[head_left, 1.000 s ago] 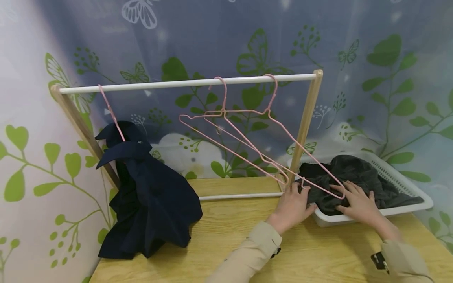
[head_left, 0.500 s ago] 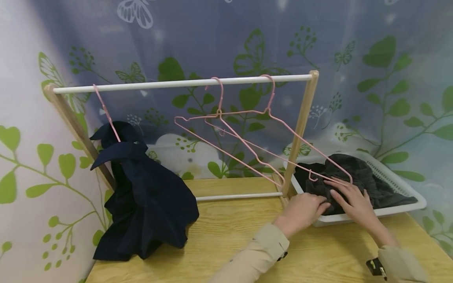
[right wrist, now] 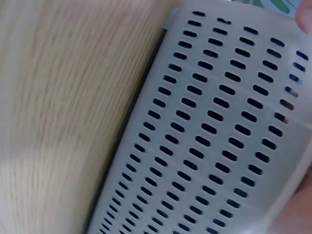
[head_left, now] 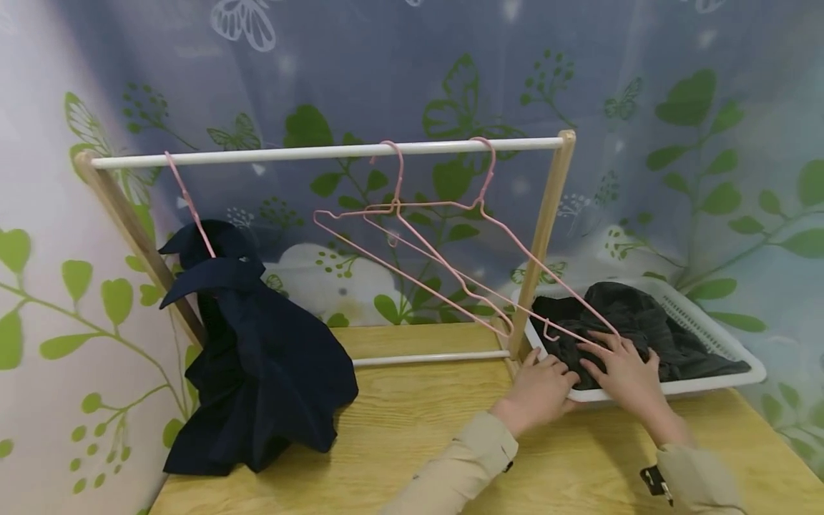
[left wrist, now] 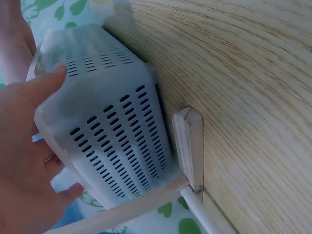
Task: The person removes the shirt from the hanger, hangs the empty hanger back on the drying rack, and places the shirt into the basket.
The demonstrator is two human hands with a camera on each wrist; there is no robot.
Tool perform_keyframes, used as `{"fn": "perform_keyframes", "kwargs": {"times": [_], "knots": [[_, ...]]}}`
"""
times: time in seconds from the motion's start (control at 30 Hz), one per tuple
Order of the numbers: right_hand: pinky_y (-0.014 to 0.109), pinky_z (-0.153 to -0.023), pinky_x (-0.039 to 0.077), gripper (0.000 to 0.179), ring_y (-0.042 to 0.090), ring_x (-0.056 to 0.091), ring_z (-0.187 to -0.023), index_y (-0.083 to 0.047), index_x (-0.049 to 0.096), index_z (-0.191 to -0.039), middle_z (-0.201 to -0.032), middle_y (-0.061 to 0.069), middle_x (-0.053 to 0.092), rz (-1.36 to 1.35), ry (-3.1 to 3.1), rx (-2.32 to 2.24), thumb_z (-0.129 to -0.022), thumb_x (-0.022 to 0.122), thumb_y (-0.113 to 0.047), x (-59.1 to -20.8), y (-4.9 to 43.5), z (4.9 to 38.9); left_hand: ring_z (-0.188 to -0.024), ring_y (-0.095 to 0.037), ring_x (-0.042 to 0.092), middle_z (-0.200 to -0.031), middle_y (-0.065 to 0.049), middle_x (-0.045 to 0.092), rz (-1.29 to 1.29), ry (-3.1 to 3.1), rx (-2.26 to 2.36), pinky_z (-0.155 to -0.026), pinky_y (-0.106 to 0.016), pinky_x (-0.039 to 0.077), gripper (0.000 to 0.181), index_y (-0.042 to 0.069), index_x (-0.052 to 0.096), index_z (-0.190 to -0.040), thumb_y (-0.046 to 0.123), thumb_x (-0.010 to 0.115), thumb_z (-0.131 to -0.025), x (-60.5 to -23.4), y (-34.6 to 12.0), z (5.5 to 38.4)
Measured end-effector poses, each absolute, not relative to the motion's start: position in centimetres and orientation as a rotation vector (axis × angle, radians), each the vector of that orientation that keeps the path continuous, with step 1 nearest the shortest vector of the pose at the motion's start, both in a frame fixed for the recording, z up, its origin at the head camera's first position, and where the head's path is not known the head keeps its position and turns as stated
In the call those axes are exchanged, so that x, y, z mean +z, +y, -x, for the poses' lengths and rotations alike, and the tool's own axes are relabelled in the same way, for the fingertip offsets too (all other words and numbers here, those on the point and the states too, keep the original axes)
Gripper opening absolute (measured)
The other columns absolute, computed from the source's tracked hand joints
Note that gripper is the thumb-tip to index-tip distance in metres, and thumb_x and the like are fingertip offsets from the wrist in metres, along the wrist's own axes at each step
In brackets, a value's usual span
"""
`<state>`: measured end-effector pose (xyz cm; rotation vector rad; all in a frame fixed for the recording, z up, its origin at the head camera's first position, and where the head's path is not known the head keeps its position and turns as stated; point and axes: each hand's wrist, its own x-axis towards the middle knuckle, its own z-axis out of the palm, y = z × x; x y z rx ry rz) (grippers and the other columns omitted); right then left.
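A dark grey garment (head_left: 644, 318) lies bunched in a white perforated basket (head_left: 730, 383) on the right side of the table. My left hand (head_left: 537, 390) rests at the basket's front left corner, its fingers over the rim. In the left wrist view, the thumb (left wrist: 46, 85) extends along the outer wall. My right hand (head_left: 627, 372) is over the front rim with spread fingers touching the garment. A pink hanger (head_left: 515, 232) angles down to the right hand's fingers. In the right wrist view, the basket wall (right wrist: 222, 102) fills most of the picture.
A wooden rack with a white rail (head_left: 277, 154) stands left of the basket. Another pink hanger (head_left: 444, 261) hangs mid-rail. A navy shirt (head_left: 283, 357) hangs at the left end, its hem reaching the wooden table (head_left: 412, 408). A patterned curtain (head_left: 386, 64) closes the back.
My left hand moves forward onto the garment's edge, then back to the basket's corner. My right hand shifts slightly left over the garment. The bare hanger sways outward and back.
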<state>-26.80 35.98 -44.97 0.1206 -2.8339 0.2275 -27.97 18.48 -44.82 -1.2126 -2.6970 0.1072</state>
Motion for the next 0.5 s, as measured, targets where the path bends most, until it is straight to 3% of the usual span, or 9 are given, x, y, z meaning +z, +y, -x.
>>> {"fn": "perform_keyframes", "kwargs": {"times": [0.2, 0.37, 0.5], "knots": [[0.079, -0.089, 0.008, 0.037, 0.042, 0.035, -0.121, -0.020, 0.056, -0.123, -0.134, 0.014, 0.044, -0.229, -2.548, 0.149, -0.087, 0.063, -0.024, -44.6, 33.7, 24.9, -0.122, -0.007, 0.043, -0.127, 0.015, 0.049, 1.283, -2.601, -0.071, -0.107, -0.035, 0.029, 0.052, 0.036, 0.047, -0.130, 0.063, 0.039, -0.086, -43.8, 16.5, 27.6], [0.067, -0.089, 0.029, 0.030, 0.037, 0.044, -0.114, -0.018, 0.062, -0.116, -0.124, 0.011, 0.053, -0.346, -2.339, 0.152, -0.087, 0.059, -0.026, -43.3, 31.4, 23.1, -0.104, -0.004, 0.053, -0.110, 0.015, 0.058, 1.189, -2.419, -0.204, -0.095, -0.024, 0.039, 0.031, 0.031, 0.060, -0.114, 0.047, 0.042, -0.095, -42.4, 14.2, 26.8], [0.049, -0.076, 0.043, 0.025, 0.030, 0.057, -0.090, -0.014, 0.069, -0.103, -0.098, 0.006, 0.065, -0.457, -2.213, 0.226, -0.091, 0.054, -0.031, -42.2, 29.5, 22.4, -0.085, -0.002, 0.057, -0.092, 0.015, 0.061, 1.060, -2.319, -0.296, -0.080, -0.020, 0.046, 0.020, 0.028, 0.065, -0.098, 0.038, 0.048, -0.095, -41.2, 11.6, 26.2]]}}
